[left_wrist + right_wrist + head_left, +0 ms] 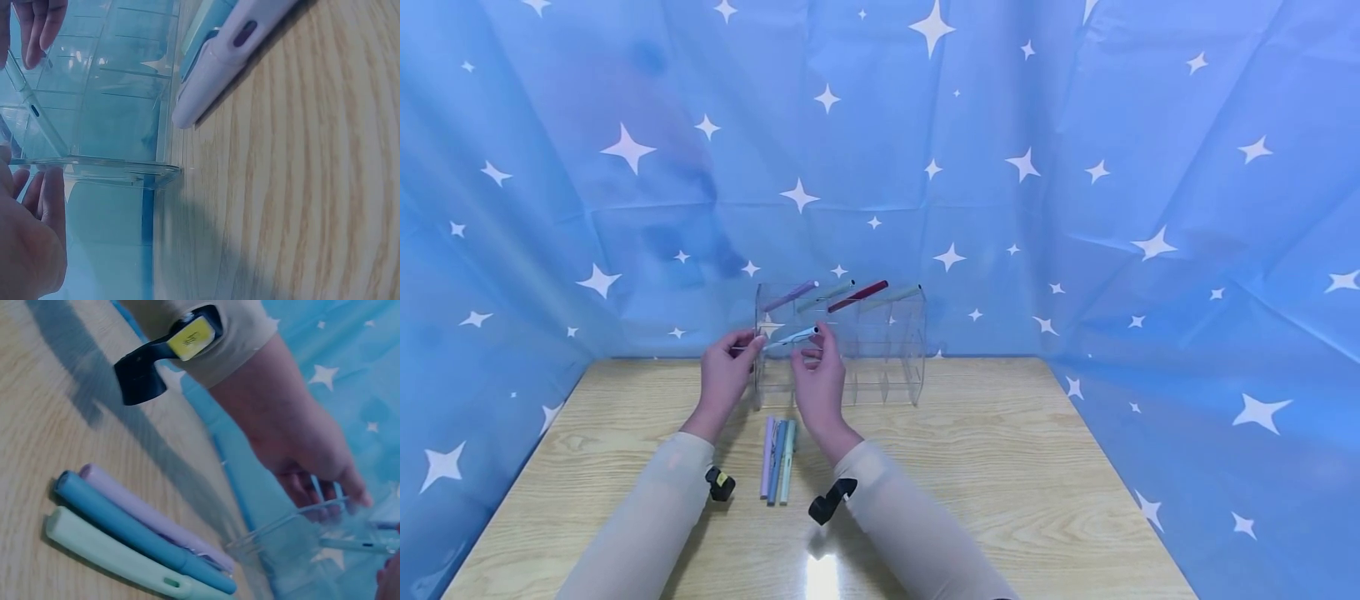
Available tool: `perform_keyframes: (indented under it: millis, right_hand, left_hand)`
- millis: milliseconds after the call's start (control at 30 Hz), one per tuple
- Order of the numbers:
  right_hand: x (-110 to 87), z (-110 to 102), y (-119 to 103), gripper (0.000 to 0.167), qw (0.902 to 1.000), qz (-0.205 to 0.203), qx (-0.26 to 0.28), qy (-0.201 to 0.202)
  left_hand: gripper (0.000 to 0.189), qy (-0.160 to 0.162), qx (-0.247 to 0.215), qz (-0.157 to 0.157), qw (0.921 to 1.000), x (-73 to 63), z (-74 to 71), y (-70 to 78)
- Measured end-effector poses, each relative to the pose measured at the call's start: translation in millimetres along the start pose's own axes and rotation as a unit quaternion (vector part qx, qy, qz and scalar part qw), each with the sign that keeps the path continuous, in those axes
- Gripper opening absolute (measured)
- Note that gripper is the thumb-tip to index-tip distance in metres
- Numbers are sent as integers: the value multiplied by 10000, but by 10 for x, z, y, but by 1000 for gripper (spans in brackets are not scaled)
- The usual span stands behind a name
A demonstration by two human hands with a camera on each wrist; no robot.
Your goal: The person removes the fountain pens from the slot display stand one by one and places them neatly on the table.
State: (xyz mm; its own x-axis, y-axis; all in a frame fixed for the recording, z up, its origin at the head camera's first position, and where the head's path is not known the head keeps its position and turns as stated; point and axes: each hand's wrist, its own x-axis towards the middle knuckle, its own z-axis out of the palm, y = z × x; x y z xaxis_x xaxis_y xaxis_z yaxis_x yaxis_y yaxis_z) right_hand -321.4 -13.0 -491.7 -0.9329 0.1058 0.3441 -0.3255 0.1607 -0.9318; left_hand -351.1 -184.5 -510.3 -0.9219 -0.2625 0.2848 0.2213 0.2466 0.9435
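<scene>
A clear pen rack (886,387) with several compartments stands at the back of the table. My left hand (727,375) grips its left side panel, thumb over the edge. My right hand (822,387) is in front of the rack, its fingertips at the upper end of a pale blue pen (793,337), which they seem to pinch. This pen (44,122) lies tilted inside the left part of the rack, its lower end near the side panel. In the right wrist view, the pen (356,545) shows behind clear plastic, and the right hand is mostly cut off.
A lilac pen (767,458), a blue pen (777,462) and a mint pen (787,462) lie side by side before the rack. Along its upper row lean a purple pen (792,296), a dark red pen (858,297) and two greenish pens. A starry blue curtain (880,167) hangs behind.
</scene>
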Motion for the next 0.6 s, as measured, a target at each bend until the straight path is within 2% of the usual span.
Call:
perform_keyframes:
  millis: [333, 600]
  right_hand:
    - [-8, 67, 41, 76, 9989, -256, -390, -78]
    - [75, 147, 22, 71, 9984, -424, -385, 26]
  left_hand:
    - [33, 11, -11, 33, 10000, -1, 4, -10]
    - [36, 19, -23, 58, 10000, -7, 1, -6]
